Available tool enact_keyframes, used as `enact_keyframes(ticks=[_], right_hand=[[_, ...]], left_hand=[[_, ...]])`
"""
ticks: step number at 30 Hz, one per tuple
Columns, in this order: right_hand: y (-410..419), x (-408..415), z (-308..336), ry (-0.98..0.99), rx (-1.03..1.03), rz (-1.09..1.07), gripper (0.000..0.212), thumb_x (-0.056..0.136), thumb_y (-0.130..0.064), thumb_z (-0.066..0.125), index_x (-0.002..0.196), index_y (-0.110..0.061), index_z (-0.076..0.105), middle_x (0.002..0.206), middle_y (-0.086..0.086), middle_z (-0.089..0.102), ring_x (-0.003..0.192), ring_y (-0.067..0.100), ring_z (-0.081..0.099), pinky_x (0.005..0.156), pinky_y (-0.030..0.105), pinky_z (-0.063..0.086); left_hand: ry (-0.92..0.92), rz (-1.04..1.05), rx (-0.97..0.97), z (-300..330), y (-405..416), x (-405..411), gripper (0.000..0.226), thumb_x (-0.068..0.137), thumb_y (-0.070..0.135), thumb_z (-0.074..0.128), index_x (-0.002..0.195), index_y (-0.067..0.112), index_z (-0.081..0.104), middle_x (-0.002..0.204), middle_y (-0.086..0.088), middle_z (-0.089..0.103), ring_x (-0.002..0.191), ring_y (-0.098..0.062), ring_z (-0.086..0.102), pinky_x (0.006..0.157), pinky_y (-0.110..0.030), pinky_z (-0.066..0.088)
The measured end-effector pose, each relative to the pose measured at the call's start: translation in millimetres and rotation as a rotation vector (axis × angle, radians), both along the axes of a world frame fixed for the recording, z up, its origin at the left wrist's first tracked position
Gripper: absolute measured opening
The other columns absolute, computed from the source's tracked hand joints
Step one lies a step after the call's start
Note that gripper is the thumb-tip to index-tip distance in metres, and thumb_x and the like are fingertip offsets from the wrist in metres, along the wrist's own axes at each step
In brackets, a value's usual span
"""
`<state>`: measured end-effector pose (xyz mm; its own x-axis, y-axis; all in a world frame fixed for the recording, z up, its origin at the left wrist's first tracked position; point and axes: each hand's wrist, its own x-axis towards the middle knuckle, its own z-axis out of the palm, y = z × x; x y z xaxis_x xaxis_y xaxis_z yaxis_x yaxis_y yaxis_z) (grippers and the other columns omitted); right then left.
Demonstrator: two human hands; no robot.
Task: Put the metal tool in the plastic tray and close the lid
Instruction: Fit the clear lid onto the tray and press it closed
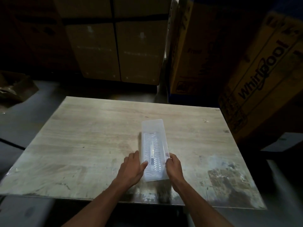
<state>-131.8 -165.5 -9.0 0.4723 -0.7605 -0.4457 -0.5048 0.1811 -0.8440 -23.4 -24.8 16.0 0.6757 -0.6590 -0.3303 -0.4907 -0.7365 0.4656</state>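
Observation:
A long translucent plastic tray [153, 128] lies lengthwise on the wooden table [91, 136], near the middle front. Through its ribbed clear plastic I see a thin metal tool [152, 153] with a dark handle end lying along the tray's middle. The lid seems to lie down over the tray, though I cannot tell if it is latched. My left hand [132, 167] holds the tray's left side with the thumb on top. My right hand [173, 166] grips the tray's right edge near the front end.
Large cardboard boxes [118, 46] stand stacked behind the table. A yellow Whirlpool box [259, 76] leans at the right. A crumpled dark object [11, 90] lies on the floor at far left. The room is dim.

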Motion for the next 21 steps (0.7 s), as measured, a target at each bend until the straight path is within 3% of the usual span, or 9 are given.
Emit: enact_keyframes(ticks=[5,12,15,21], right_hand=[[0.1,-2.4,-3.3,0.052,-0.046,0.023,0.040,0.102,-0.013,0.035,0.138,-0.016,0.052,0.132,0.003,0.052,0.127,0.025,0.052,0.112,0.048,0.043],[-8.1,3.9,-29.6,0.153,-0.147,0.043,0.041,0.099,-0.029,0.044,0.134,-0.012,0.058,0.127,0.019,0.057,0.107,0.032,0.063,0.099,0.050,0.053],[-13.1,4.6,-46.1,0.160,-0.151,0.126,0.042,0.097,-0.037,0.038,0.128,-0.016,0.057,0.125,0.017,0.060,0.109,0.030,0.062,0.098,0.051,0.054],[-20.4,1.1,-18.7,0.151,-0.069,0.282,0.034,0.096,-0.021,0.038,0.125,-0.026,0.056,0.123,0.008,0.064,0.105,0.023,0.066,0.094,0.049,0.057]], left_hand=[[0.118,0.017,-0.004,-18.0,1.4,-2.6,0.057,0.095,0.046,0.055,0.141,0.015,0.043,0.137,-0.011,0.055,0.124,-0.029,0.053,0.104,-0.046,0.047],[0.097,0.064,-0.049,-19.5,-6.3,-4.9,0.035,0.091,0.035,0.065,0.116,0.013,0.059,0.111,-0.010,0.065,0.105,-0.028,0.061,0.087,-0.039,0.049],[0.108,0.115,-0.061,-20.1,-8.0,-1.4,0.040,0.090,0.034,0.068,0.122,0.010,0.061,0.109,-0.011,0.068,0.102,-0.028,0.064,0.087,-0.039,0.052],[0.225,0.260,-0.168,-21.1,-7.1,1.7,0.057,0.086,0.028,0.076,0.137,0.011,0.058,0.098,-0.006,0.072,0.093,-0.026,0.069,0.086,-0.035,0.054]])
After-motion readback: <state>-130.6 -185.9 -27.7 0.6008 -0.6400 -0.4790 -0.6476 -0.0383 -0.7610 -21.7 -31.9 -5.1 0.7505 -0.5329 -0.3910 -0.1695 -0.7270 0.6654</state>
